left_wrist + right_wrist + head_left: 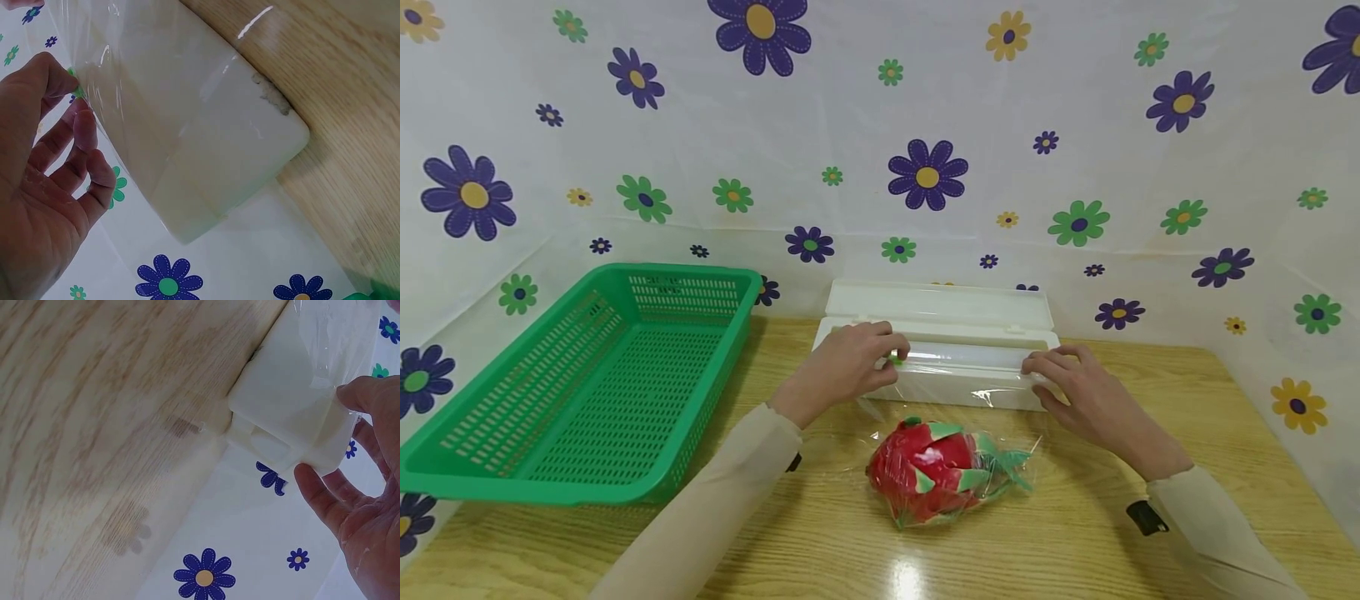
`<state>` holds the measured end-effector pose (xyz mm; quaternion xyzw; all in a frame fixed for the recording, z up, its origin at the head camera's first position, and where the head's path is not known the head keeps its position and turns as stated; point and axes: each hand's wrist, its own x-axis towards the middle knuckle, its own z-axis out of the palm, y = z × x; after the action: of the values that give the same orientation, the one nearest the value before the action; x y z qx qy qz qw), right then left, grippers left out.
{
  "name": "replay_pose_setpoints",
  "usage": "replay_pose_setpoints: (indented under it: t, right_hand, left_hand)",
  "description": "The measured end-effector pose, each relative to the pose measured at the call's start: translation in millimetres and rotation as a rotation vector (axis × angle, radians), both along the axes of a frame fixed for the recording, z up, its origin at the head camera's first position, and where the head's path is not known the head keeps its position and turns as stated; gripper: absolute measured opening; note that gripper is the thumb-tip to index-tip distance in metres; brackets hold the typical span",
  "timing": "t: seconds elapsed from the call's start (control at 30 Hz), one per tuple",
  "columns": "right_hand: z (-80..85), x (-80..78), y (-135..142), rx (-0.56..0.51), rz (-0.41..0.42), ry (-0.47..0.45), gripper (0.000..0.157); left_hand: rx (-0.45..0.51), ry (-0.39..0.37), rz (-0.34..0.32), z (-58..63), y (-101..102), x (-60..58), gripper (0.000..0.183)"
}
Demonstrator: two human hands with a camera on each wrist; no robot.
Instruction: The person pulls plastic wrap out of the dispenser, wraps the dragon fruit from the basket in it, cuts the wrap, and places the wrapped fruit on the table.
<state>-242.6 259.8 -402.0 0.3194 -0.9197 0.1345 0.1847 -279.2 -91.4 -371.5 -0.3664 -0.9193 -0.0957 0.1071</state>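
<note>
A white plastic wrap dispenser [936, 385] lies across the table with its lid [940, 307] raised and a roll of clear film [962, 355] inside. My left hand [848, 365] pinches a small green slide cutter [76, 84] at the dispenser's front edge, over the film. At the other end, my right hand [1086, 398] grips the dispenser's corner, its thumb on the film at the front and its fingers along the end. Film stretches from the dispenser toward me over a red and green dragon fruit [932, 467], which lies on its side between my forearms.
A green plastic basket [711, 467] with slotted walls stands at the left. Behind the wooden table [820, 542] hangs a white cloth [850, 117] printed with flowers. A glare spot shows on the tabletop near the front.
</note>
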Motion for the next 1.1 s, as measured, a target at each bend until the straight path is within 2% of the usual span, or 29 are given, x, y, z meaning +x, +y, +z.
replay_pose_setpoints:
  t: [0.73, 1.1]
  right_hand:
    - [-1.1, -0.3, 0.6, -0.007, -0.008, -0.01, 0.025]
    - [-0.5, -0.1, 0.8, -0.002, -0.005, -0.011, 0.024]
  left_hand:
    - [0.002, -0.03, 0.016, 2.4, -1.4, 2.0, 0.016]
    - [0.003, -0.015, 0.014, -0.7, -2.3, 0.4, 0.017]
